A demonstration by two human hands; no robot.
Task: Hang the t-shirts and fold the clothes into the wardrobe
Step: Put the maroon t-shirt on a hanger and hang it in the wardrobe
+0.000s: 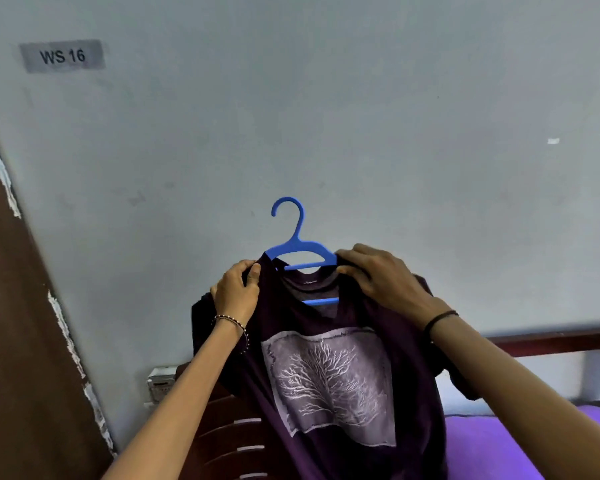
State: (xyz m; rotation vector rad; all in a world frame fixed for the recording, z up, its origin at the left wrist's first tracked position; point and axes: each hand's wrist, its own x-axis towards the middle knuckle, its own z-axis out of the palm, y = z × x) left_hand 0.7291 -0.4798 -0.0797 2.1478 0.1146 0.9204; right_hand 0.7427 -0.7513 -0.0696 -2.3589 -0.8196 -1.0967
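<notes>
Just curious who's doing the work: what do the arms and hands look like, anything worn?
Bare forearms, no sleeves or gloves in view. At the wrist of the left hand sits a bracelet of small dark and pale beads with a short strand hanging. The right hand has a thin dark band at its wrist.

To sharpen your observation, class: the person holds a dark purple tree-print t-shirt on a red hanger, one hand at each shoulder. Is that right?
Not quite: the hanger is blue, not red, as the head view shows. The rest stands: the left hand and the right hand each grip a shoulder of the dark purple tree-print t-shirt.
</notes>
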